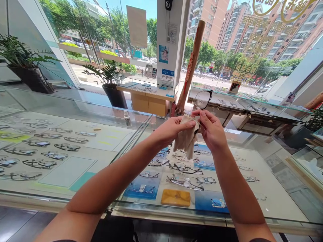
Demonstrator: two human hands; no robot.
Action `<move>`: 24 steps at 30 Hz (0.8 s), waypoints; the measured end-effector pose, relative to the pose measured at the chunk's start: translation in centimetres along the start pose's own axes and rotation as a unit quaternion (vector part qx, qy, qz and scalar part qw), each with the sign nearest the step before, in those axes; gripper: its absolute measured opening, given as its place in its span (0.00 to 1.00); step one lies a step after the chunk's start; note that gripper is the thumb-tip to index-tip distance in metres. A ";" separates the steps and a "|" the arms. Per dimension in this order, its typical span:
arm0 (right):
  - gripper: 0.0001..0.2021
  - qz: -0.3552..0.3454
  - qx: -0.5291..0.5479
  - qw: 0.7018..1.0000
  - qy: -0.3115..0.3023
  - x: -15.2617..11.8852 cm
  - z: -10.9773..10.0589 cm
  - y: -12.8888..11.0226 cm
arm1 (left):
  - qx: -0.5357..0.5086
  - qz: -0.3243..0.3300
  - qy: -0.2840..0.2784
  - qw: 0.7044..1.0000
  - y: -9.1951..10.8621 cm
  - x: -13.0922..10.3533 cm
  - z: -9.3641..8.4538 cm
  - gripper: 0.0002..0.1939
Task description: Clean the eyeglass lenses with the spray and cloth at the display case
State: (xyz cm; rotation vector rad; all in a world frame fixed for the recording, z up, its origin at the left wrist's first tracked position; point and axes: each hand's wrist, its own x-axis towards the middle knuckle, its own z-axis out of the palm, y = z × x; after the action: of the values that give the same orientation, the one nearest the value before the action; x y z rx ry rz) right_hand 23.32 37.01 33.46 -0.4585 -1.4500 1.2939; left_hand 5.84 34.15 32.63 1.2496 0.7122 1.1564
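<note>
Both my hands are raised together over a glass display case. My left hand (174, 129) pinches a pale beige cloth (185, 137) that hangs down from its fingers. A pair of glasses (209, 101) with a dark rim is held upright in my right hand (213, 129), at the fingertips. One round lens sticks up above the fingers. The other part of the glasses is covered by the cloth and fingers. The cloth touches the fingertips of both hands.
Rows of glasses (185, 181) lie under the case's glass, with a yellow case (176, 197) near the front. A small white bottle (127, 118) stands on the counter beyond my left forearm. Potted plants (113, 90) and a wooden post (191, 64) stand farther back by the windows.
</note>
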 end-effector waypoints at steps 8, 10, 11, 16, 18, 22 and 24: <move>0.16 -0.022 -0.021 0.999 0.010 0.1 -0.1 0.5 | 0.011 0.012 -0.037 0.999 0.4 -0.3 -0.3 0.23; 0.17 -0.022 -0.021 0.999 0.014 0.2 0.1 0.8 | 0.014 0.024 -0.037 0.999 0.3 -0.3 -0.4 0.22; 0.17 -0.024 -0.017 0.999 0.016 0.2 0.2 0.9 | 0.015 0.033 -0.034 0.999 0.3 -0.3 -0.3 0.22; 0.15 -0.040 0.016 0.999 0.025 0.1 0.8 1.3 | 0.049 0.106 -0.008 0.993 -0.2 -0.5 0.4 0.21; 0.15 -0.042 0.014 0.999 0.027 0.1 0.9 1.3 | 0.065 0.126 0.002 0.990 -0.4 -0.5 0.7 0.22; 0.17 -0.040 0.008 0.999 0.035 0.1 0.8 1.1 | 0.084 0.143 0.002 0.986 -0.4 -0.5 0.9 0.25; 0.17 -0.039 0.004 0.998 0.040 0.2 0.6 1.1 | 0.087 0.153 -0.007 0.984 -0.3 -0.5 0.9 0.24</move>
State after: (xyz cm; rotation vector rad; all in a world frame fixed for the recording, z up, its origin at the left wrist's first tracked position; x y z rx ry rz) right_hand 22.32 37.21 32.68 -0.4388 -1.3832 1.2058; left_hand 6.62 33.43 32.45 1.5518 0.6354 1.3547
